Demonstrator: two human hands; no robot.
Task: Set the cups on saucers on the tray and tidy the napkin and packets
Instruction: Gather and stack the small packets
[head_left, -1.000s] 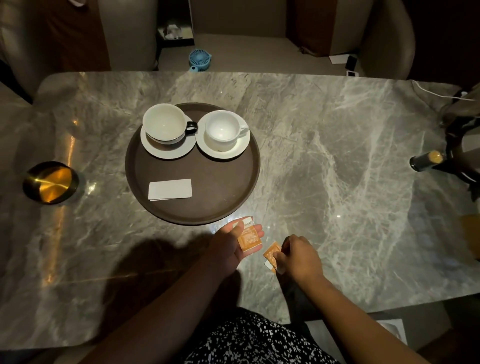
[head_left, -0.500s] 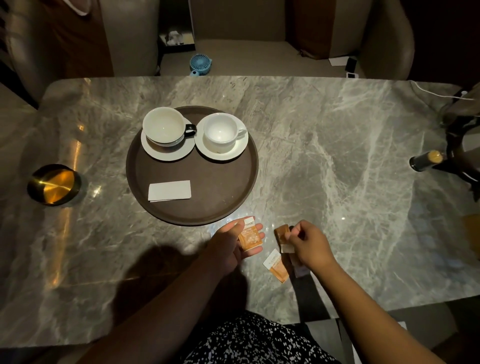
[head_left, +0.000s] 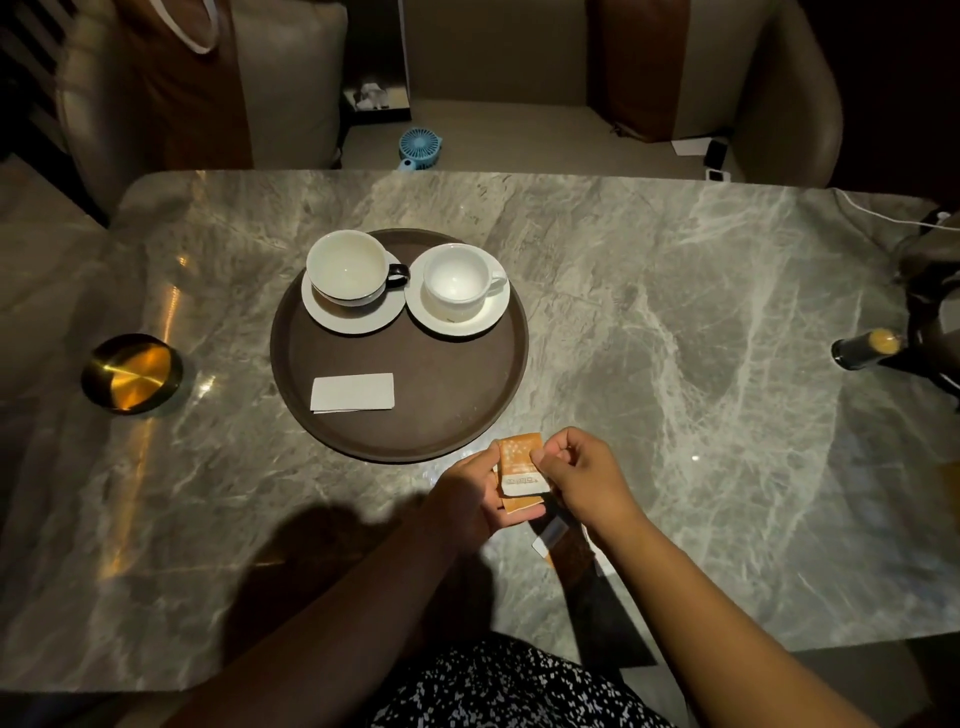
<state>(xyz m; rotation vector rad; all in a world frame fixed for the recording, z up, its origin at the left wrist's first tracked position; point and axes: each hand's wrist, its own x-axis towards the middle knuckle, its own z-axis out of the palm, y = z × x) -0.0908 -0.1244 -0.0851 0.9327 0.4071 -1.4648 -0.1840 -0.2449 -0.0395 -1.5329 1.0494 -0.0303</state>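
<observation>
A round brown tray (head_left: 457, 405) lies on the marble table. On its far half stand two white cups, each on a white saucer: the left cup (head_left: 345, 265) has a dark handle, the right cup (head_left: 457, 280) a white one. A folded white napkin (head_left: 353, 392) lies on the tray's near left. Just in front of the tray, my left hand (head_left: 467, 499) holds orange packets (head_left: 519, 460) stacked in its palm. My right hand (head_left: 582, 480) pinches the top packet of that stack. One more packet (head_left: 550, 535) lies on the table under my right wrist, partly hidden.
A brass dish (head_left: 132, 371) sits at the table's left. At the right edge stand a dark bottle (head_left: 867, 348) lying toward me and a dark stand with a white cable. Chairs and a blue fan (head_left: 418, 148) are beyond the far edge.
My right hand picked a packet off the table and brought it left onto the stack in my left hand. One packet stays on the table.
</observation>
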